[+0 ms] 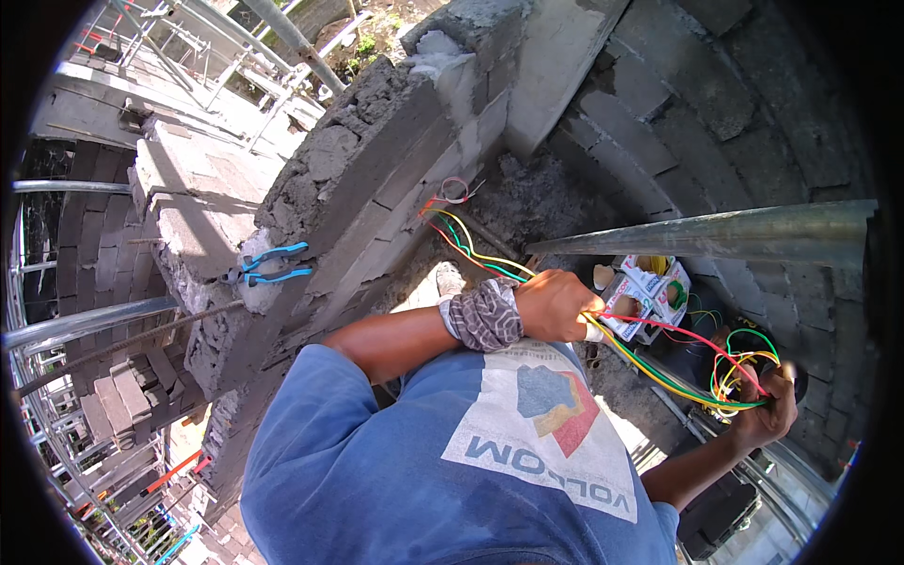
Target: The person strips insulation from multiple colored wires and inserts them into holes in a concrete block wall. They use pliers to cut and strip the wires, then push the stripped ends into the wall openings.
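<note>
1. Left hand [556, 306]: closed in a fist around a bundle of red, green and yellow wires [650, 363]. The fingers are curled tight together on the strands. A patterned grey wrist wrap [485, 315] sits just behind the hand.
2. Right hand [765, 414]: fingers curled shut around a loose coil of the same wires [739, 372], held low at the right, well apart from the left hand.
3. Wires: they emerge from a point on the block wall [377, 160] at mid-height, run down to the left fist, pass through it, and stretch taut to the coil in the right hand.
4. Blue-handled pliers [268, 266]: lying on the rough top of the wall at the left, untouched by either hand.
5. Small cardboard boxes [650, 287]: standing just beyond the left hand, beneath a metal scaffold tube [734, 235] that crosses the right side.
6. Person wears a blue T-shirt [377, 471]; scaffolding [56, 330] is visible along the left edge.
</note>
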Available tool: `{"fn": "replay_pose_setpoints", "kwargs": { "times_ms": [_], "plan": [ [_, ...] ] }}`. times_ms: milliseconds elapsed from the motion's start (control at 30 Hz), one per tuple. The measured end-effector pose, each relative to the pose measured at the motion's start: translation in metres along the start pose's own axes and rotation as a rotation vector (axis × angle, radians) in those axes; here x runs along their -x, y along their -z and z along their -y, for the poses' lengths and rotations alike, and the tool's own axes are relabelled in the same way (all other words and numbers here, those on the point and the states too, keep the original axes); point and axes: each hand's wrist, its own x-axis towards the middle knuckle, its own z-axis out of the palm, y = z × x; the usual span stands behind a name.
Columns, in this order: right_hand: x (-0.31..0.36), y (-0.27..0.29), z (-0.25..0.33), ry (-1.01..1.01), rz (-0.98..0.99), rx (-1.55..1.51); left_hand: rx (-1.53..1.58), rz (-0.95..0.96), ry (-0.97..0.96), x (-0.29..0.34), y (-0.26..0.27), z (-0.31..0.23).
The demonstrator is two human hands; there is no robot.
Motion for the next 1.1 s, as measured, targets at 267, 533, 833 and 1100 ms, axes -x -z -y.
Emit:
{"fn": "replay_pose_setpoints", "kwargs": {
  "times_ms": [267, 533, 833, 1100],
  "plan": [
    [-0.014, 0.003, 0.005, 0.137, 0.001, 0.071, 0.005, -0.03, 0.035, 0.004, -0.002, -0.001],
    [-0.013, -0.001, -0.004, 0.243, -0.013, 0.165, 0.02, -0.135, 0.031, 0.008, -0.003, 0.009],
    [-0.005, -0.005, -0.004, 0.158, 0.036, 0.102, -0.013, -0.116, 0.058, 0.01, -0.005, 0.01],
    [-0.009, -0.009, -0.001, 0.218, 0.014, 0.08, -0.012, -0.142, 0.059, 0.01, -0.006, 0.013]
  ]
}}
